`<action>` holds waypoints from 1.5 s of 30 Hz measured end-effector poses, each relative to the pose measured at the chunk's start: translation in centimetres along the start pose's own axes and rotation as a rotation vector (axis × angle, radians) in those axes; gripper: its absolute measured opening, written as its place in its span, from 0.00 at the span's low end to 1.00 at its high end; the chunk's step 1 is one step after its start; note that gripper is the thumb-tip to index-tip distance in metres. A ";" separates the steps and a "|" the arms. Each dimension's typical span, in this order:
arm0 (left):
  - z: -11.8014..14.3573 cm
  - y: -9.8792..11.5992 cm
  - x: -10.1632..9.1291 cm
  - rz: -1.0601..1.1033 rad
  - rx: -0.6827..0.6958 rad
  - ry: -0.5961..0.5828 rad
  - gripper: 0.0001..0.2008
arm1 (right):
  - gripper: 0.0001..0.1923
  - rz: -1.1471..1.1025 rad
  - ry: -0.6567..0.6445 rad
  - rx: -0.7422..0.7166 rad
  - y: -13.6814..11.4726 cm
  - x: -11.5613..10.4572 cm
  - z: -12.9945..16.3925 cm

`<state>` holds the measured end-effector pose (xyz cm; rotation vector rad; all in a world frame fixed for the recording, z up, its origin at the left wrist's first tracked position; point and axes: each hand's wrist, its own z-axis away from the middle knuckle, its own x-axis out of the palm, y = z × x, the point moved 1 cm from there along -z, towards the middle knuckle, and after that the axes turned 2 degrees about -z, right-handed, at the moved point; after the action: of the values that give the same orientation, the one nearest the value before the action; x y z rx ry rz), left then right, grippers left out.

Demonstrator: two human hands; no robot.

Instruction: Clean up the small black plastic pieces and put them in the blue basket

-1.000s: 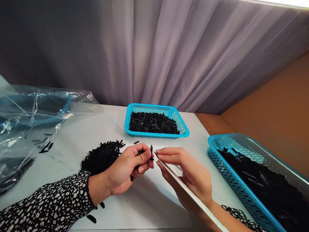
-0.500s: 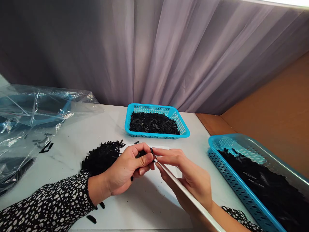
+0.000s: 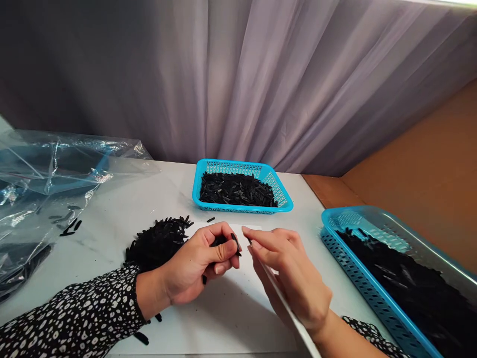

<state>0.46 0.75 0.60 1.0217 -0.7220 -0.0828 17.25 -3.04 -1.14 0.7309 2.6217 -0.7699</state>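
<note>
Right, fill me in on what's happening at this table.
A person sits at a white table. Their left hand pinches small black pieces at the fingertips; the right hand holds a thin white strip beside them. A loose black pile lies nearby, and two blue baskets hold more.

Scene is evenly and softly lit; daylight is admitted from the upper right, where a blown-out white strip is seen above the curtain [image 3: 261, 84]. The curtain's left part is left in deep shade. Soft, short shadows are cast under the left hand [image 3: 197, 268] and right hand [image 3: 294, 278] onto the white surface [image 3: 122, 209], toward the viewer. Bright glare streaks are caught on the crumpled plastic bag [image 3: 48, 184]. Wide-angle bending is noted at the edges, with the near blue basket [image 3: 357, 268] stretched. Focus is held sharp centrally; slight softness is seen at the lower corners. No motion blur is detected.
</note>
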 end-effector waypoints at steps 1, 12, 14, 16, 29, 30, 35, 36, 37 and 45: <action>0.0 0.0 0.0 0.001 0.007 0.001 0.20 | 0.17 -0.036 0.040 0.066 0.1 0.0 0.0; -0.3 -0.1 -0.2 0.012 0.147 0.047 0.21 | 0.09 -0.410 0.008 0.350 -1.7 -0.5 -1.1; -0.2 -0.1 -0.1 0.013 0.145 0.033 0.21 | 0.12 -0.419 -0.020 0.322 -1.7 -0.5 -1.1; -0.2 0.0 -0.1 0.011 0.143 0.027 0.21 | 0.14 -0.415 -0.043 0.288 -1.7 -0.6 -1.1; -0.1 0.0 -0.3 0.019 0.094 -0.011 0.22 | 0.15 -0.324 -0.100 0.131 -1.3 -1.0 -1.2; -0.1 0.0 -0.3 0.024 0.084 -0.020 0.22 | 0.15 -0.323 -0.103 0.128 -1.2 -1.0 -1.2; -0.1 0.1 -0.2 0.058 0.043 -0.056 0.22 | 0.13 -0.311 -0.093 0.045 -1.0 -1.1 -1.6; -0.1 0.1 -0.3 0.066 0.033 -0.066 0.22 | 0.12 -0.305 -0.094 0.036 -1.0 -1.2 -1.7; -0.1 0.1 -0.3 0.075 0.020 -0.078 0.22 | 0.12 -0.298 -0.105 0.030 -1.0 -1.2 -1.9; 0.0 0.2 -0.5 0.118 -0.095 -0.181 0.21 | 0.09 -0.104 -0.092 -0.228 -0.5 -1.5 -2.4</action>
<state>0.01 1.09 0.51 0.8866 -0.9333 -0.1076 17.81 -2.62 1.61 0.4876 2.6227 -0.5066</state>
